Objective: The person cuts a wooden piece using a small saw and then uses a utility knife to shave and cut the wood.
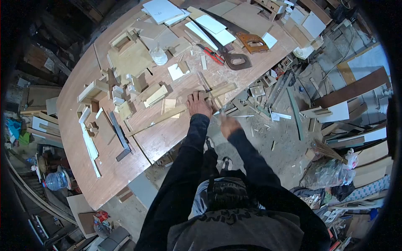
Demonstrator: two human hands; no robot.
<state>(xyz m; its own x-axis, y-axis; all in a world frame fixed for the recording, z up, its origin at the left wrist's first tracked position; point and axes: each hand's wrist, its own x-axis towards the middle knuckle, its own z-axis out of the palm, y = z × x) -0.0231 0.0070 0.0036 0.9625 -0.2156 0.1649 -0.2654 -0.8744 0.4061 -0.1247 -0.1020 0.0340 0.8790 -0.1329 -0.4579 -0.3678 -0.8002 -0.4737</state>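
Observation:
My left hand (198, 104) presses down over a long, thin wooden strip (161, 119) near the table's edge, its fingers bent over the wood. The strip lies slantwise, its right end past the hand. In my right hand (230, 126), slightly blurred, is the handle of a narrow-bladed hand saw (216, 99). Its blade points away from me and crosses the strip just right of my left hand. The blade's contact with the wood is too small to make out. A short pale wood block (155, 96) lies left of my left hand.
On the wooden table (75, 138) are a metal try square (120, 136), red-handled pliers (214, 55), a clear plastic container (158, 56) and two larger handsaws, one with a brown handle (252, 42). Small wooden pieces sit at left. Offcuts litter the floor (268, 138) at right.

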